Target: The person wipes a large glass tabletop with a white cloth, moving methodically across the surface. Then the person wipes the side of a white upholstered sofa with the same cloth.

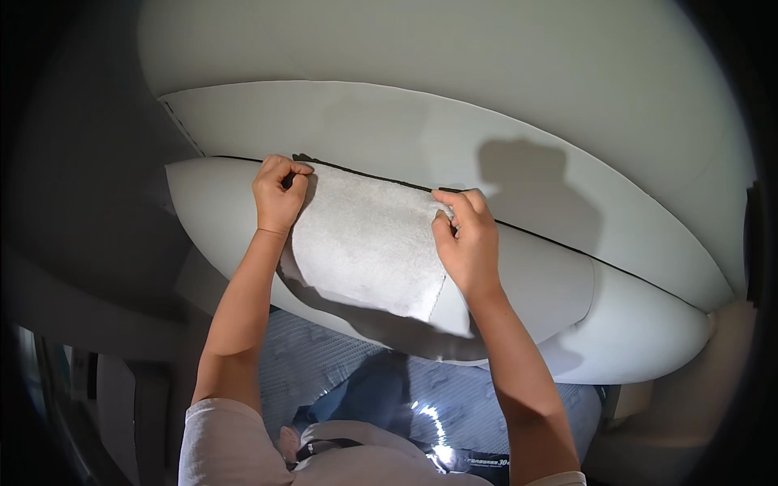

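A pale, fuzzy fabric panel (371, 237) hangs over the front of a rounded, light-coloured padded surface (638, 322). Its top edge runs along a dark seam between that surface and a smooth panel (389, 121) behind. My left hand (279, 191) pinches the panel's upper left corner between thumb and fingers. At the upper right corner, my right hand (467, 234) has its index finger on the edge by the seam and its thumb bent below, against the fabric. A smooth pale flap (453, 310) shows beside the panel's lower right edge.
Plastic-like ribbed sheeting (328, 346) covers what lies below the padded surface, with a bright reflection on it. A dark strip bearing writing (486, 460) lies near my body. A box-like object (629, 401) stands at the lower right.
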### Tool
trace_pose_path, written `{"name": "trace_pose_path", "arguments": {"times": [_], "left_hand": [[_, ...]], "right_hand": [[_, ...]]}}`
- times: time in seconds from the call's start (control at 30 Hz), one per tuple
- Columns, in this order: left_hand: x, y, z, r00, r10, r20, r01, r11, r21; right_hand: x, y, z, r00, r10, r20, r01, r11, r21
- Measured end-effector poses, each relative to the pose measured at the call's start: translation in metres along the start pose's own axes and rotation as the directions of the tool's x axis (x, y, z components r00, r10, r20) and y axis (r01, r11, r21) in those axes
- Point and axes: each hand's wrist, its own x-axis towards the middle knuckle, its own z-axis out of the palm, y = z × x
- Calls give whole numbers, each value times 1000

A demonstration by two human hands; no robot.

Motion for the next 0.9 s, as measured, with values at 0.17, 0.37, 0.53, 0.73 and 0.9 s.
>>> {"name": "trace_pose_path", "arguments": {"times": [0.17,0.37,0.53,0.73,0.9], "left_hand": [[-1,-9,-2,997,65,-33,-64,997,51],[2,-2,-2,998,51,-36,-50,998,31],[1,-12,-10,997,69,-21,-69,998,-13],[1,2,0,993,86,79,-63,965,-254],[9,-1,-44,908,183,377,-26,922,-386]], "right_hand": [[-1,-9,1,999,44,-14,-44,999,22],[0,-13,3,992,122,22,-122,992,18],[-1,-20,9,997,77,-16,-78,995,-55],[-6,-11,-14,932,361,-4,-345,895,281],[-3,-9,-12,915,401,-52,-373,886,275]]}}
